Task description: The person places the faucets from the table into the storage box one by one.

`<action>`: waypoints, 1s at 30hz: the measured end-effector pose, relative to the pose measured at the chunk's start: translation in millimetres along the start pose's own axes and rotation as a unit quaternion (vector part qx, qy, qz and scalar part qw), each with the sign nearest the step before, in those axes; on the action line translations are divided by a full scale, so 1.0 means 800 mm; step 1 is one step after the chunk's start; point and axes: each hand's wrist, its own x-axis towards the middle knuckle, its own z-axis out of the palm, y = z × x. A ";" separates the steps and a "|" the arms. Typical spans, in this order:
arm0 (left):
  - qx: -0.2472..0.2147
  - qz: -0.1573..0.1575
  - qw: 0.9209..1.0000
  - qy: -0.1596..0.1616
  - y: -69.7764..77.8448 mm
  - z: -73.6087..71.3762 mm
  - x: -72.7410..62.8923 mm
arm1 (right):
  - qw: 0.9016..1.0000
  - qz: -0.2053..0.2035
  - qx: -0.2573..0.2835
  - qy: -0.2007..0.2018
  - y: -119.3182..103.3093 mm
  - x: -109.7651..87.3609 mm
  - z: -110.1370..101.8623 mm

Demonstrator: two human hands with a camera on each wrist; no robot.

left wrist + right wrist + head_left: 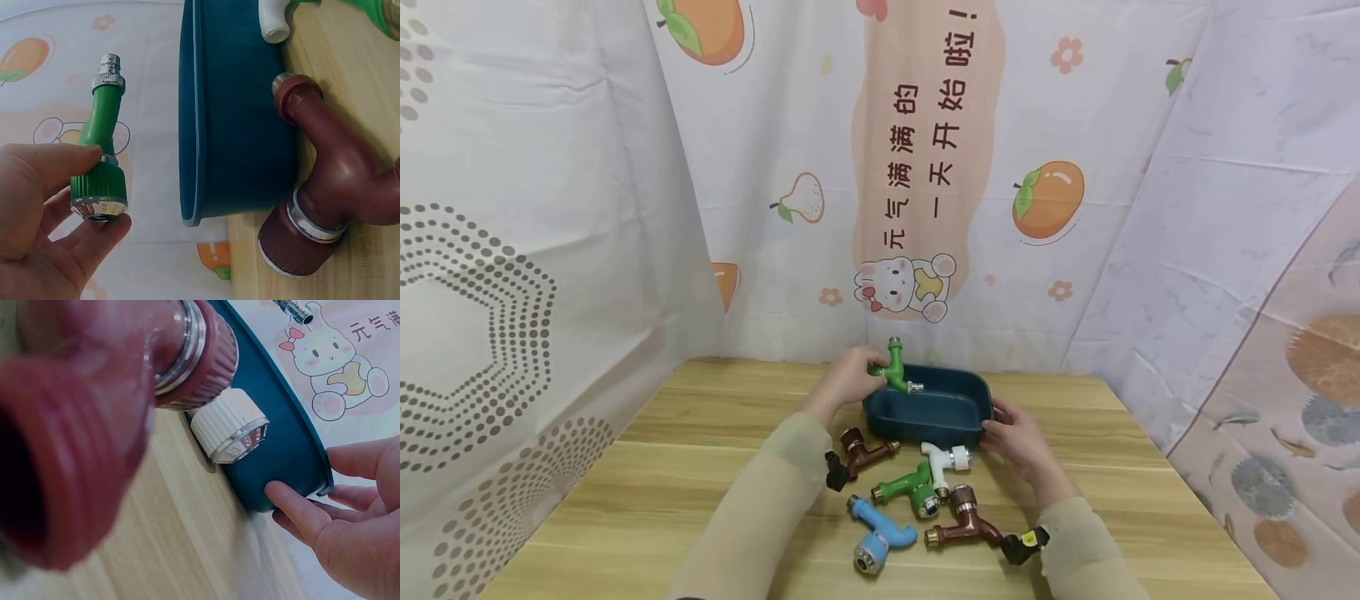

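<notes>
My left hand (pixel 852 377) pinches a green faucet (pixel 896 367) by its ribbed knob, above the left end of a dark blue basin (pixel 925 431). In the left wrist view this green faucet (pixel 103 122) has a chrome nozzle pointing up, with thumb and fingers on either side of the knob. At the basin's right end, my right hand (pixel 1017 435) holds the corner. In the right wrist view its thumb (pixel 290 503) lies against the outer wall of the basin (pixel 284 447), with the other fingers around the end. The basin's visible inside holds nothing.
In front of the basin lie a white faucet (pixel 938 468), a second green faucet (pixel 906 485), a blue faucet (pixel 880 533) and two dark red faucets, one at left (pixel 863 455), one at right (pixel 966 523). A printed curtain (pixel 760 275) hangs behind the wooden table (pixel 647 500).
</notes>
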 end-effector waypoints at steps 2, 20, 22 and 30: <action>0.012 0.001 1.000 -0.001 0.002 0.001 0.002 | 1.000 0.000 0.000 0.000 0.000 0.000 0.000; 0.072 -0.009 0.996 -0.048 0.011 0.023 0.006 | 1.000 -0.001 -0.001 0.003 -0.002 0.000 0.001; 0.080 -0.005 0.995 -0.056 0.010 0.026 0.007 | 1.000 0.000 -0.001 0.004 -0.002 0.000 0.001; 0.110 0.008 0.989 -0.095 0.007 0.035 0.005 | 1.000 0.001 -0.003 0.010 -0.002 -0.002 0.001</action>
